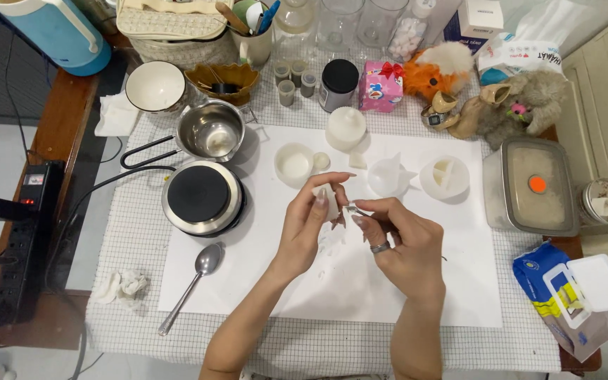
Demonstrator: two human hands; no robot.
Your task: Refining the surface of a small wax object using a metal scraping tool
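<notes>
white paper sheet (pixel 360 295) lies flat over a grid-checked tablecloth (pixel 131 232), matte and smooth, its long axis left to right. at its left edge sits a round electric hot plate (pixel 200 195), black disc in a polished steel ring; just behind it a small steel saucepan (pixel 210 131), shiny, with a black wire handle pointing left. a steel spoon (pixel 193 285) lies on the sheet's lower left, bowl up-right, handle down-left. behind the hands: a white round dish (pixel 294 165), a translucent spouted cup (pixel 390 176), a white round divided mould (pixel 445 177).

left hand (pixel 309 222) is raised above the sheet centre, fingers curled, thumb and fingertips pinching a small whitish waxy piece (pixel 332 204). the piece is pale, part hidden by the fingers; long axis looks roughly upright, exact shape cannot be told. right hand (pixel 401 243), silver ring on one finger, is closed to a pinch at the piece's right side, fingertips touching it. both hands meet over the sheet's middle.
</notes>
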